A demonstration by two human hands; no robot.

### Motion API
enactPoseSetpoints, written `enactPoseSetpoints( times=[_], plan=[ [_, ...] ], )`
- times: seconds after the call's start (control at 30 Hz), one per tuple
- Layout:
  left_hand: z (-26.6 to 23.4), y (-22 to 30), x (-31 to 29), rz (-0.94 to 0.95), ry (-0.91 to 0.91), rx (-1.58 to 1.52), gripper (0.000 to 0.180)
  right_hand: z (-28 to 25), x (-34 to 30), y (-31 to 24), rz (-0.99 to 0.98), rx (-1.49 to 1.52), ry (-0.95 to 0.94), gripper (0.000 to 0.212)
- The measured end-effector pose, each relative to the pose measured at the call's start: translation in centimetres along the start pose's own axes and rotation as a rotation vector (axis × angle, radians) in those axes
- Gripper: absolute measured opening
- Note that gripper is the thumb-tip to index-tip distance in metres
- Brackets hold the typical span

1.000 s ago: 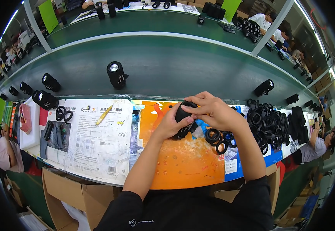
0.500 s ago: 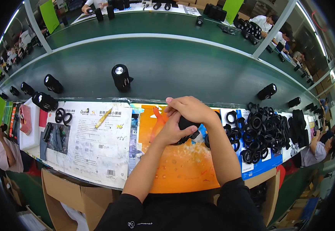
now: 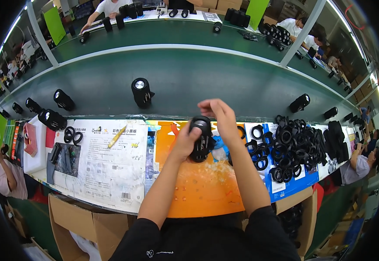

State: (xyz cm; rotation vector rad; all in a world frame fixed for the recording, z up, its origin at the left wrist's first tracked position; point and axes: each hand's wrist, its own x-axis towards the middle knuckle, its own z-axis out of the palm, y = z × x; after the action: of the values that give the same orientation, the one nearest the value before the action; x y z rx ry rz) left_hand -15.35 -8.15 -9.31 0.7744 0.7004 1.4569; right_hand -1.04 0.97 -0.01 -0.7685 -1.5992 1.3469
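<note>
My left hand (image 3: 186,140) is closed round the side of a black cylinder (image 3: 201,141) that looks like a portable speaker. It stands tilted over the orange board (image 3: 198,195), its round dark end upward. My right hand (image 3: 220,114) is just above and to the right of it, off the speaker, with fingers apart and slightly blurred. A small blue-and-white crumpled thing (image 3: 220,153) lies on the board beside the speaker. Close by on the right is a big heap of black rings (image 3: 300,143), with several loose rings at its near left side.
A similar speaker (image 3: 142,93) stands on the green conveyor (image 3: 241,82) beyond the table; several more are along it. On the left are a yellow marker (image 3: 117,137), two black rings (image 3: 72,135) and a white foam tray (image 3: 33,152). Cardboard boxes (image 3: 74,217) flank my body below the table.
My right hand has lifted off the speaker's top and moved up and right. My left hand still holds the speaker, which now shows more fully. The view has shifted slightly.
</note>
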Motion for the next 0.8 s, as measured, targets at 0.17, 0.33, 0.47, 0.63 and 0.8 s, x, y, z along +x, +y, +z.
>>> enactPoseSetpoints(
  times=[0.17, 0.33, 0.47, 0.63, 0.8],
  plan=[
    [1.2, 3.6, 0.4, 0.416, 0.043, 0.019, 0.081, -0.2, -4.6, 2.8, 0.177, -0.120, -0.158, 0.060],
    [-2.2, 9.5, 2.2, 0.574, 0.405, 0.729, 0.071, -0.3, -0.2, 1.5, 0.312, 0.310, 0.238, 0.044],
    [-8.1, 12.9, 4.3, 0.493, 0.823, 1.259, 0.085, -2.9, 6.7, 0.3, -0.210, -0.852, 0.296, 0.035],
    [-12.2, 12.9, 7.2, 0.507, 0.760, 1.092, 0.091, -4.2, 10.5, 1.6, -0.177, -1.092, 0.164, 0.046],
    [-11.1, 14.3, 6.8, 0.269, 0.574, 1.045, 0.079, -5.6, 10.2, 3.0, -0.264, -1.269, 0.231, 0.050]
  ],
)
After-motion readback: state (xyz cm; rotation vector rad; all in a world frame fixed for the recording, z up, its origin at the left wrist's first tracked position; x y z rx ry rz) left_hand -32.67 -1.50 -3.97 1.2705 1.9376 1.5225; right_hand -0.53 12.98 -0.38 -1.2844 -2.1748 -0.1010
